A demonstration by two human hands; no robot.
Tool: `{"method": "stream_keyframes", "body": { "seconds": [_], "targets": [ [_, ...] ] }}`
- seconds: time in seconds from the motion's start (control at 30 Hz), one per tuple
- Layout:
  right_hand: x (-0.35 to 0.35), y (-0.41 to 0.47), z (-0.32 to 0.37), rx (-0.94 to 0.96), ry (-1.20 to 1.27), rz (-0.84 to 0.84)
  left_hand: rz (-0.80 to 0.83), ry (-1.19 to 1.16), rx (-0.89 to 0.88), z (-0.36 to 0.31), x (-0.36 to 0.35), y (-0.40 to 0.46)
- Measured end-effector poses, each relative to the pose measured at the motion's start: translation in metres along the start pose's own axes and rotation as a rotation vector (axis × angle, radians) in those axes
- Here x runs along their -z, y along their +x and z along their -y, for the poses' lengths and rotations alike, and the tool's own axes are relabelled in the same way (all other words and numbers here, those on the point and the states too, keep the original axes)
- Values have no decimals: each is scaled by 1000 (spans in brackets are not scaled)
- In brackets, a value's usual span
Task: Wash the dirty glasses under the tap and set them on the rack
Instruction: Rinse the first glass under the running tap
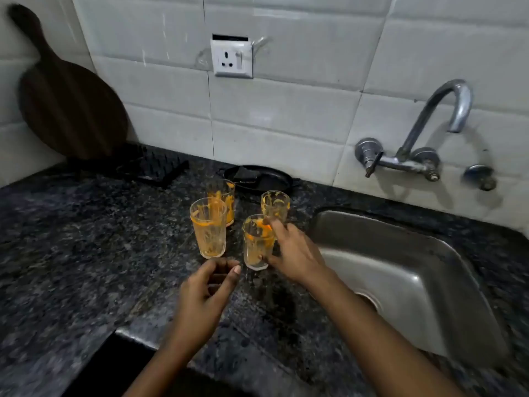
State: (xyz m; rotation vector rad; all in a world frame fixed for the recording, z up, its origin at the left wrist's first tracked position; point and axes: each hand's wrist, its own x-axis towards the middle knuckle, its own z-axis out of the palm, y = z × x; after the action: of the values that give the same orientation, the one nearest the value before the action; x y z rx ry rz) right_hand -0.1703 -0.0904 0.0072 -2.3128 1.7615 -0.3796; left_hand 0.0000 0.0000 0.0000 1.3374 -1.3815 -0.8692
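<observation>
Item: four dirty glasses, clear and ribbed, streaked inside with orange residue, standing upright in a close cluster on the dark speckled granite counter [71, 253], left of the steel sink [429, 282]. We list them as the near-right glass [256, 247], the near-left glass [209, 227], the far-left glass [221, 196] and the far-right glass [275, 206]. Right hand [294, 253]: closed round the near-right glass, thumb low against its side near the base and a finger at the rim; the glass looks to be on the counter or only just off it, we cannot tell which. Left hand [206, 290]: empty, fingers loosely curled and a little apart, hovering just short of the near-left glass without touching it. Tap [446, 110]: wall-mounted, no water running. Rack [154, 167]: black, at the back left of the counter, bare so far as we can see; beside it a dark dish [272, 179] holding what may be a scrubber. Risks, as we judge them: the glasses stand close, so lifting one could knock its neighbours; a hold by rim and base may slip on slick residue; carrying glass over the sink edge invites a chip.
</observation>
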Motion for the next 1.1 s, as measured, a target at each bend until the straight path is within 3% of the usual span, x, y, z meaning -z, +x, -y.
{"method": "stream_keyframes", "body": {
  "seconds": [0.1,0.17,0.27,0.53,0.73,0.93,1.1],
  "targets": [
    [-13,21,-1,34,-4,-33,60,14,-14,9,-7,20],
    [-19,21,-8,54,122,-123,75,-16,8,14,-14,30],
    [-11,-2,-28,67,325,-364,91,-33,9,19,-30,38],
    [66,-34,-162,-315,465,-630,285,-14,-65,-10,-148,84],
    [108,-28,-228,-340,517,-777,219,9,44,-60,-255,168],
    [116,-17,-251,-390,627,-770,143,402,-11,-95,-318,226],
    [109,-12,-256,-385,628,-707,43,396,125,-100,-346,236]
  ]
}}
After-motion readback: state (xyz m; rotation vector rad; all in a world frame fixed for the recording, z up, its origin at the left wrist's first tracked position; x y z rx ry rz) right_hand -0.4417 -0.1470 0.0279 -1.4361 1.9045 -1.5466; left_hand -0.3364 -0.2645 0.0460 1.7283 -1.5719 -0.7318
